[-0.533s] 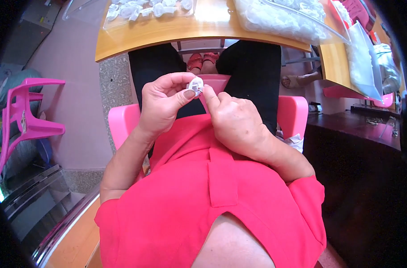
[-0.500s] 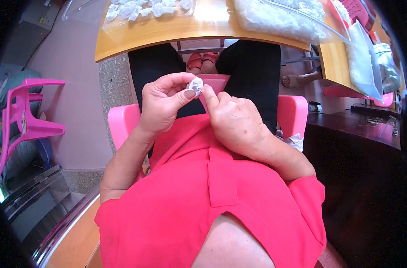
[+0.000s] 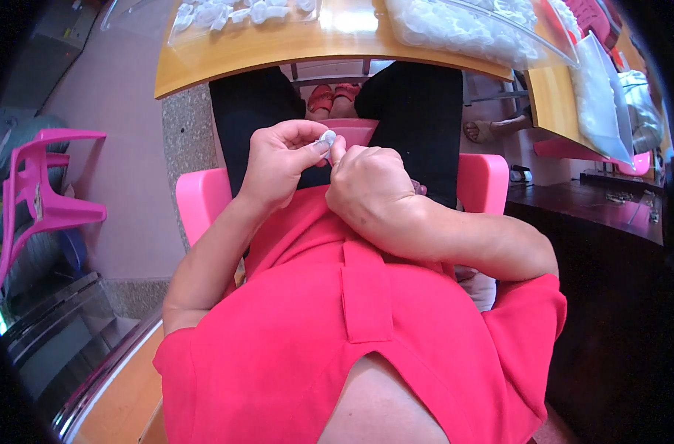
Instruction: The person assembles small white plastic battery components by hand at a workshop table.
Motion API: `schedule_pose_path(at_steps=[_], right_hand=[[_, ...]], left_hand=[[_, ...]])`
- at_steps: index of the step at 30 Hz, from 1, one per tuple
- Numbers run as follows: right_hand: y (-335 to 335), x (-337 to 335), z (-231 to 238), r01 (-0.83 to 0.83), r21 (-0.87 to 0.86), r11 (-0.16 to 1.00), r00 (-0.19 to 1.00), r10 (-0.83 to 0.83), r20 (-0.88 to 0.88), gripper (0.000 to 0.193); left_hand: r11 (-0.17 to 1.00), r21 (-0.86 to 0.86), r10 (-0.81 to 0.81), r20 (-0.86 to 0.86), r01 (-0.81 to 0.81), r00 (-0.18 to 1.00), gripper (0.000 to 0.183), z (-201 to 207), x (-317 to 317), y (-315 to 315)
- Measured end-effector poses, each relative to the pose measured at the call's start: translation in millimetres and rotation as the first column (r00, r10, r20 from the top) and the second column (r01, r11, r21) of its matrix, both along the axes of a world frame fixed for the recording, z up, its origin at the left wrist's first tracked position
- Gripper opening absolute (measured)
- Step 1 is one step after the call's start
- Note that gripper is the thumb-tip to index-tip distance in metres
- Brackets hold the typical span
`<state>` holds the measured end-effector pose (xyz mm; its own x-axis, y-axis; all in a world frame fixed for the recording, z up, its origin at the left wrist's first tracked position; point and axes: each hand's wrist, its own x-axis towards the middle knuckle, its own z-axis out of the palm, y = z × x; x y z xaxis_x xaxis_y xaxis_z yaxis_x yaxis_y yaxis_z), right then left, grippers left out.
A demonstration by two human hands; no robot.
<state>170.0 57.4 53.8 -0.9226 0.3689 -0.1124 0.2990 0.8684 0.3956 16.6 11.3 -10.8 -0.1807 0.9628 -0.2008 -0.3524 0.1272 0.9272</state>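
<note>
My left hand (image 3: 284, 159) pinches a small round white plastic piece (image 3: 327, 138) between thumb and fingertips, above my lap. My right hand (image 3: 374, 185) is closed just beside it, index finger and thumb up against the piece. A dark reddish, shiny end (image 3: 419, 188) sticks out from the little-finger side of my right fist. The rest of that object is hidden inside the hand.
Ahead is a wooden table (image 3: 278, 65) with a clear tray of white pieces (image 3: 233, 13) at left and a fuller clear tray (image 3: 463, 33) at right. Pink chair armrests (image 3: 483, 183) flank me. A pink plastic chair (image 3: 45, 181) lies left; a dark cabinet (image 3: 574, 211) stands right.
The white piece has turned, its hollow side no longer facing up. My right hand has rolled over and moved slightly left, its elbow swinging outward; the dark reddish end now shows.
</note>
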Motion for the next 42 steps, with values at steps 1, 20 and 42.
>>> schedule_pose_path(at_steps=[1, 20, 42], right_hand=[[-0.3, -0.6, 1.7, -0.012, 0.012, 1.0, 1.0, 0.012, 0.024, 0.035], [19.3, 23.3, 23.5, -0.074, -0.276, 0.958, 0.93, -0.033, -0.365, 0.035], [21.6, 28.5, 21.0, -0.29, -0.025, 0.957, 0.913, 0.269, -0.308, 0.038]], left_hand=[[1.0, -0.014, -0.014, 0.003, 0.014, 1.0, 0.021, -0.1, -0.1, 0.6], [0.996, 0.046, -0.082, 0.244, 0.073, 0.966, 0.021, 19.4, -16.9, -2.1], [0.986, -0.023, -0.154, 0.29, 0.168, 0.945, 0.019, 20.7, -16.9, -6.3]])
